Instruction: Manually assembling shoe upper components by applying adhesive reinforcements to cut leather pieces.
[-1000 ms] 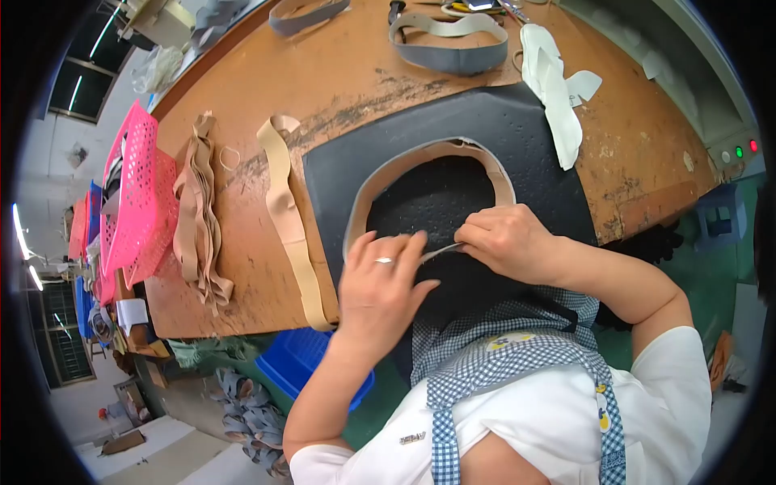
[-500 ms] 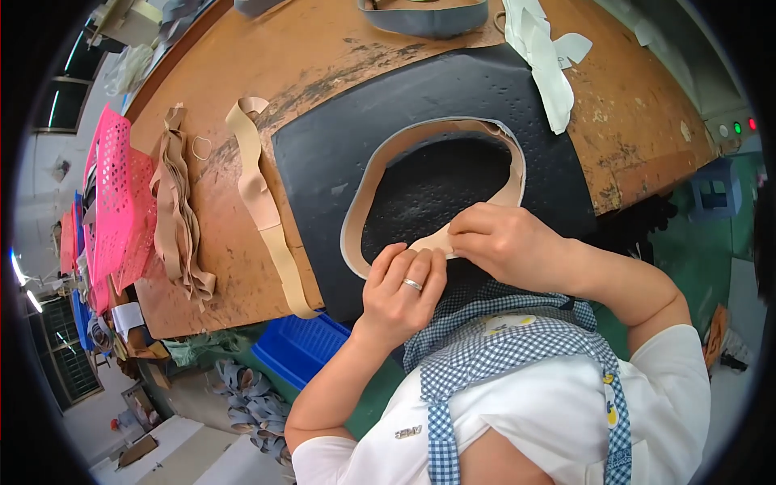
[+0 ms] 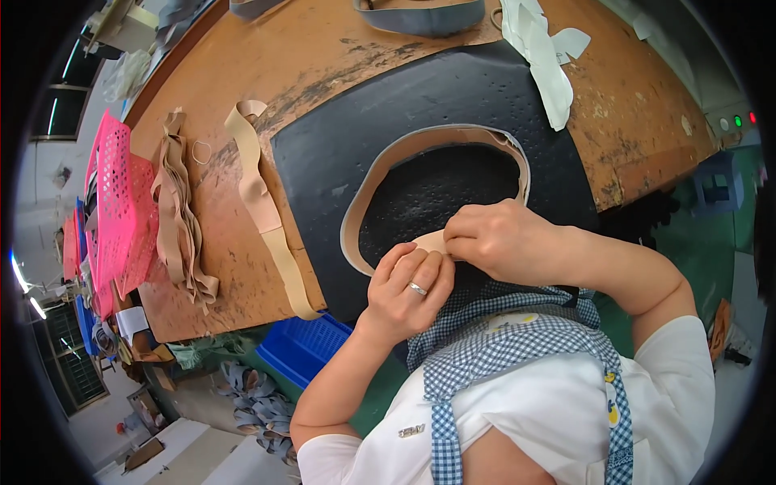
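Note:
A looped band, tan on its inner face with a pale grey edge, stands on its side on a black mat. At the loop's near side my left hand, with a ring on one finger, has its fingers curled over the band. Close beside it, my right hand pinches the tan strip between thumb and fingers. A short stretch of tan material shows between the two hands. The part of the band under my fingers is hidden.
On the worn wooden table, left of the mat, lie a tan strip and a bundle of strips. A pink basket sits at the left edge. White pieces and a grey band lie beyond. A blue crate stands below.
The near part of the loop and my right hand have shifted slightly toward me. The right side of the band stands a little differently, and less tan strip shows beside my right hand.

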Action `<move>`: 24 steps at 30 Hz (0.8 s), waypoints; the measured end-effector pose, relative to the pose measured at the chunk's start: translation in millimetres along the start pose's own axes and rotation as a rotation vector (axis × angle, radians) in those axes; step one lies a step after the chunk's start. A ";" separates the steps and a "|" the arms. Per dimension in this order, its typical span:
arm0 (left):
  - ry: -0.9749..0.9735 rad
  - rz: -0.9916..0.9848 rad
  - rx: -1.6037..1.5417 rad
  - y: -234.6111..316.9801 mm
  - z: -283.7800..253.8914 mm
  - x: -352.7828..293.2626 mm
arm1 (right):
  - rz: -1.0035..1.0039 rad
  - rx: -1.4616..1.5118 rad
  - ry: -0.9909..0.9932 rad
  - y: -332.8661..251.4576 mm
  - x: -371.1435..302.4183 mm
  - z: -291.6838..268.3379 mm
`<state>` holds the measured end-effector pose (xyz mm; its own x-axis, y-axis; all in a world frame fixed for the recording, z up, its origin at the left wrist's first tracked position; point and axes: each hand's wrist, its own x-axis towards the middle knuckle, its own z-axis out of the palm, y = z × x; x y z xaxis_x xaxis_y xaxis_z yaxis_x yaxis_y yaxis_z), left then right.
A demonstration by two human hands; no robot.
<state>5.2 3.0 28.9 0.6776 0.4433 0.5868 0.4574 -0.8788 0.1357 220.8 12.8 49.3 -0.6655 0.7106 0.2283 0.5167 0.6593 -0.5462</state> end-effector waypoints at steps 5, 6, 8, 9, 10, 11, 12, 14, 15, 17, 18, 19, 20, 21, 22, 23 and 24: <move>0.019 0.013 -0.019 -2.9 0.6 0.5 | -0.031 -0.047 -0.069 -2.5 11.5 -3.8; 0.023 0.004 -0.019 -3.5 0.7 -0.1 | -0.031 -0.046 -0.067 -2.6 12.2 -2.2; 0.021 0.025 -0.036 -5.3 1.4 -0.5 | 0.053 -0.050 0.054 -2.4 11.4 3.7; 0.022 0.045 -0.051 -6.1 1.9 -0.8 | 0.055 -0.050 0.055 1.6 11.5 6.4; 0.019 0.042 -0.048 -5.7 1.6 -1.2 | 0.105 -0.020 0.100 7.7 12.7 8.2; 0.017 0.024 -0.073 -5.1 1.6 -1.5 | 0.155 0.010 0.145 10.9 13.2 8.6; 0.016 0.006 -0.098 -4.5 2.2 -2.0 | 0.152 0.013 0.145 10.9 11.2 6.1; 0.041 -0.069 -0.141 -5.6 5.1 -9.2 | 0.178 0.163 0.006 6.4 11.7 -3.7; 0.060 -0.139 -0.165 -5.6 3.9 -11.1 | 0.174 0.165 0.004 3.2 10.5 -4.9; 0.083 -0.239 -0.210 -7.6 3.2 -10.9 | 0.157 0.133 0.054 -6.2 4.5 -5.3; 0.084 -0.241 -0.208 -11.4 0.6 -9.9 | 0.155 0.134 0.052 -8.9 4.0 -3.4; 0.033 -0.182 -0.120 -15.4 -3.0 -6.4 | 0.143 0.045 0.024 -10.9 2.3 -1.8; -0.019 -0.123 -0.031 -18.0 -6.1 -3.8 | 0.131 -0.043 -0.004 -12.5 0.5 0.4; -0.045 -0.099 -0.017 -18.1 -8.2 -3.1 | 0.137 -0.081 0.016 -12.7 -1.8 5.2; -0.046 -0.099 -0.016 -17.9 -10.6 -2.8 | 0.138 -0.080 0.017 -11.5 -3.1 8.9; -0.055 -0.066 0.003 -17.5 -12.4 -2.6 | 0.078 -0.165 0.033 -9.9 -5.8 11.8; -0.063 -0.032 0.022 -17.5 -13.7 -2.9 | 0.020 -0.249 0.050 -8.0 -8.8 14.9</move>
<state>-12.7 14.6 35.8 0.6970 0.4823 0.5307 0.4920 -0.8600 0.1355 214.5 -2.4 39.6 -0.6298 0.7310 0.2627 0.6502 0.6811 -0.3366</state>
